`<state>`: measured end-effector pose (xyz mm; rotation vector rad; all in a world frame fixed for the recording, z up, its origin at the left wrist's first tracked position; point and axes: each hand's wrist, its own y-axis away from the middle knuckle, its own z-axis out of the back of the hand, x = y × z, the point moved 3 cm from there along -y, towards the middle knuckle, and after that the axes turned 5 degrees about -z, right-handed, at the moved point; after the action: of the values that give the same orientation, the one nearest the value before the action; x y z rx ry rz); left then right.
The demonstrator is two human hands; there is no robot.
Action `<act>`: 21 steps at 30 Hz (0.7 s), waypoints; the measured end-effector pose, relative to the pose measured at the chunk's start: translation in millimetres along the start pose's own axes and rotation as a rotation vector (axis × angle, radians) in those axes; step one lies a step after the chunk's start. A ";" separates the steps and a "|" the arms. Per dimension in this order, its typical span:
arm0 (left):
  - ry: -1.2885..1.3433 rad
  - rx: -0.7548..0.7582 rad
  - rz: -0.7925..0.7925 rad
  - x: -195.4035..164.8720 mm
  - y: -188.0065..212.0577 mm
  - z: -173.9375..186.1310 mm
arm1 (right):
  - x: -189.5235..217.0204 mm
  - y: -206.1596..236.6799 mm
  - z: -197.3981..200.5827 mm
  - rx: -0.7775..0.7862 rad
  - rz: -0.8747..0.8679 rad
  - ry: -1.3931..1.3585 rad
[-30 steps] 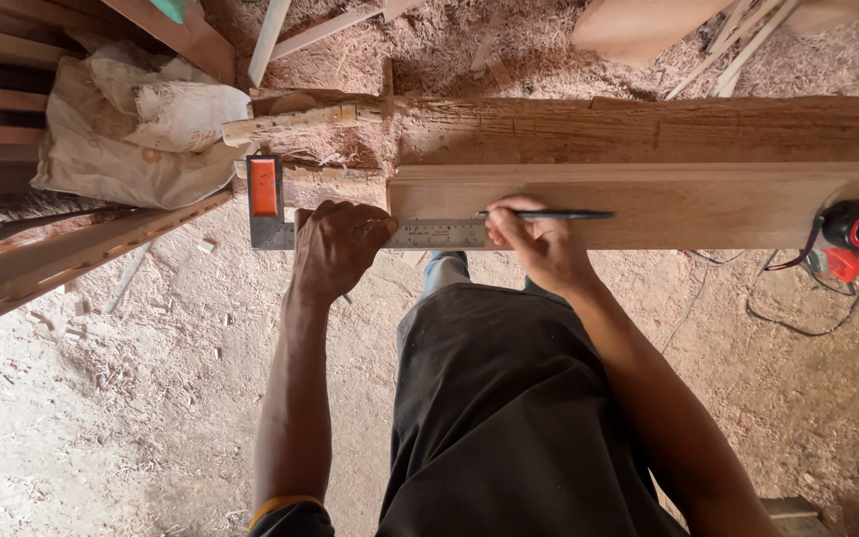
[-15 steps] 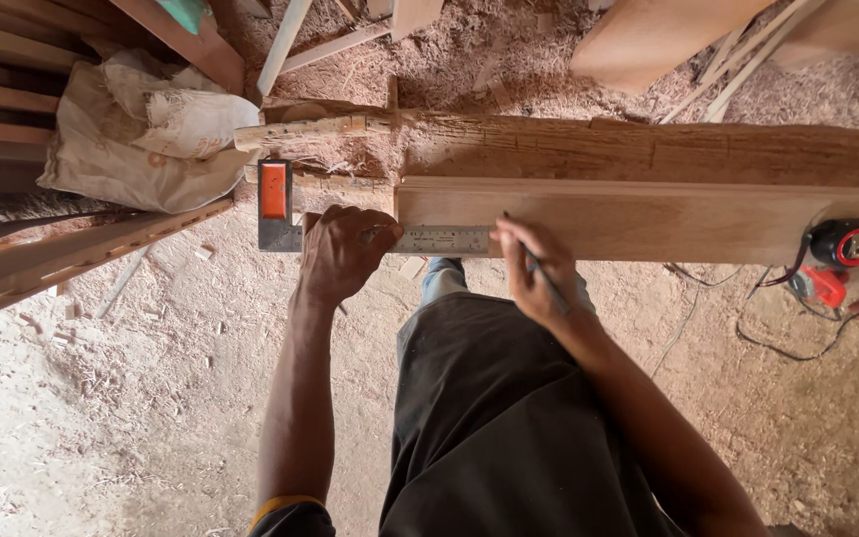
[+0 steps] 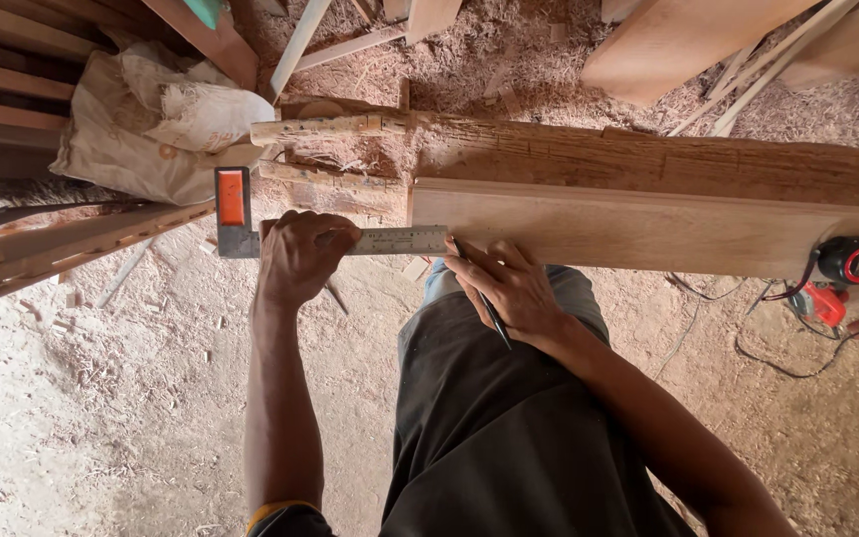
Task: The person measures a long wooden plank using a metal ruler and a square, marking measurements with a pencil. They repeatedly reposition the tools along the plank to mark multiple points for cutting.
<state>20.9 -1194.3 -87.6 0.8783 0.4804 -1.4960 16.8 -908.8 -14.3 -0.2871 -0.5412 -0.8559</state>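
A dark pencil is pinched in the right hand, its tip set against the near left corner of a pale plank. A steel try square with an orange-faced stock is gripped by the left hand, its blade laid along the plank's near edge. Marking out is judged to be the step in hand; a firmly held square and a steady stroke are called for. Sawdust is spread below, a red power tool rests far right.
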 end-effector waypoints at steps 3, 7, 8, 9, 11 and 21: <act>0.018 0.004 0.008 2.2 -0.5 0.1 | -3.3 1.6 -4.3 -0.024 0.014 -0.018; -0.013 0.025 0.018 9.7 -2.7 -3.6 | -5.4 2.4 -8.5 -0.030 0.025 -0.050; -0.023 0.031 0.028 11.9 -3.1 -4.5 | -5.4 2.3 -8.6 -0.033 0.024 -0.051; -0.034 0.037 0.038 13.8 -3.2 -5.3 | -5.7 2.2 -8.4 -0.036 0.021 -0.052; -0.044 0.047 0.054 16.4 -3.3 -6.1 | -6.2 2.0 -8.3 -0.027 0.018 -0.053; -0.016 0.068 0.074 18.3 -7.8 -4.4 | -7.9 1.6 -9.3 -0.010 0.002 -0.056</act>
<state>15.6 -1201.7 -105.8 0.9269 0.3835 -1.4572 17.0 -906.9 -26.5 -0.3220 -0.5891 -0.8508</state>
